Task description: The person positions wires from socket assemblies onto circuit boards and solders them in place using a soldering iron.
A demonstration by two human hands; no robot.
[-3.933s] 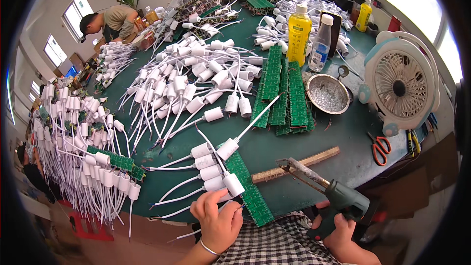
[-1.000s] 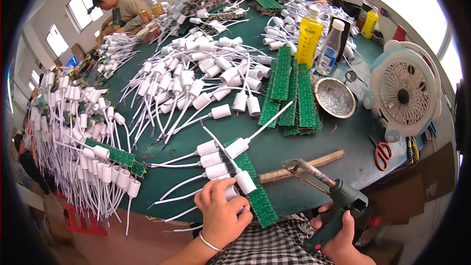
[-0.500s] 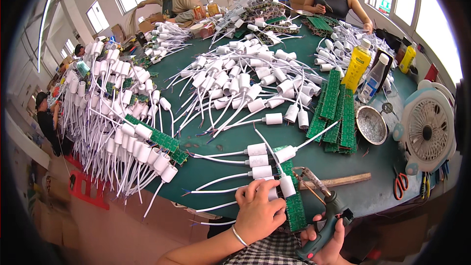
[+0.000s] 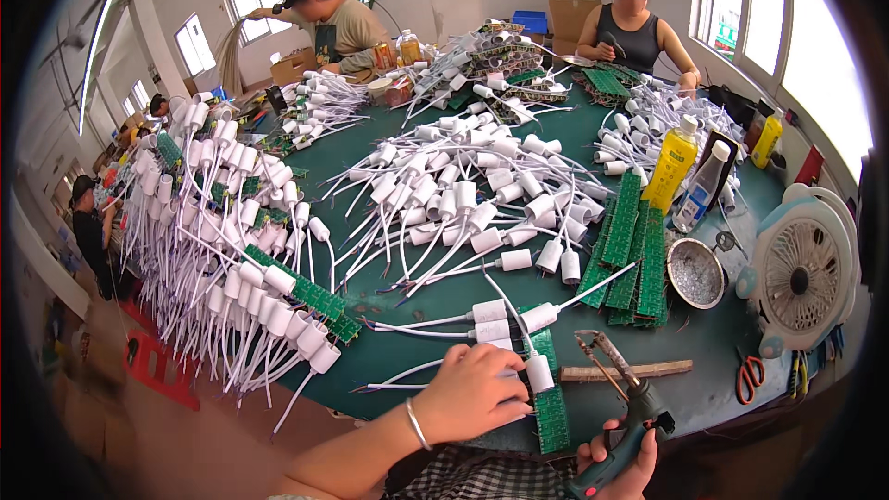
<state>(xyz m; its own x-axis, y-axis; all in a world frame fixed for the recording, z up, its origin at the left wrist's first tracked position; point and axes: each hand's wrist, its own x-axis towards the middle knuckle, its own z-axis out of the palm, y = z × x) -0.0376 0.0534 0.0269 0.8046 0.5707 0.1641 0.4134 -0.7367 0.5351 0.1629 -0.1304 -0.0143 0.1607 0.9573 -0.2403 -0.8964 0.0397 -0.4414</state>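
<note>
In the head view, the left hand bends over white cylinders beside a green circuit board at the table's near edge; it hides some, and whether its fingertips pinch one cannot be told. The right hand, cut off below, wraps around one soldering gun's handle. Two cylinders lie on the board; the heap beyond overlaps too much to count. Two yellow bottles flank one clear bottle, whose blue-and-white label is too small to read.

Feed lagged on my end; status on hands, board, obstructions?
Left hand over white cylinders by green circuit board. Right hand gripping soldering gun. Wooden strip lies right of board, partly behind gun.
</note>
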